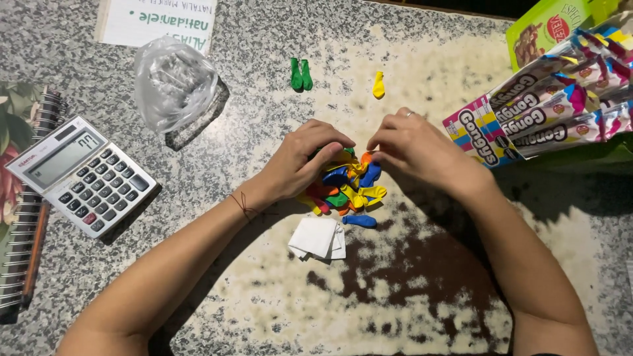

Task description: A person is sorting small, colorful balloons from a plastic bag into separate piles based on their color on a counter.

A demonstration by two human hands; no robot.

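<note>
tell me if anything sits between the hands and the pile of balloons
Nothing visible does. The left hand rests right on top of the balloon pile, and the right hand touches its upper right edge with its fingertips. The folded white papers lie just below the pile, out of the way.

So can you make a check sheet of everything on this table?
Surface: speckled stone table, worn patches.
Job's things: balloon pile under both hands; two green balloons and a yellow balloon set apart.
Clutter: calculator, notebook, plastic bag, white papers, snack packets.
Fingers: left hand and right hand curled on the pile.
Cables: nothing seen.
Surroundings: dark beyond the table.
</note>
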